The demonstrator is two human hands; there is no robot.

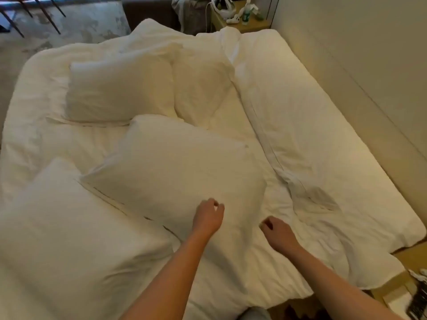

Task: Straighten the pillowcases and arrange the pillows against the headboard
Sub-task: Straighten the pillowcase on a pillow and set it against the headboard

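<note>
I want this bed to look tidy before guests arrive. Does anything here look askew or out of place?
Yes. The middle pillow lies diagonally on the bed, overlapping the near-left pillow, and another pillow sits apart beyond them. The duvet is rumpled, with a dark patch that could be a stain or shadow.

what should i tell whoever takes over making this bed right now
Left hand: loosely curled over the middle pillow, gripping nothing.
Right hand: loosely curled over the sheet, empty.
Pillows: near-left pillow overlaps the middle one; far pillow and a crumpled pillow lie mid-bed.
Done: nothing lined up.
Left: smooth each case, then set all four against the headboard, which is not clearly in view.
</note>
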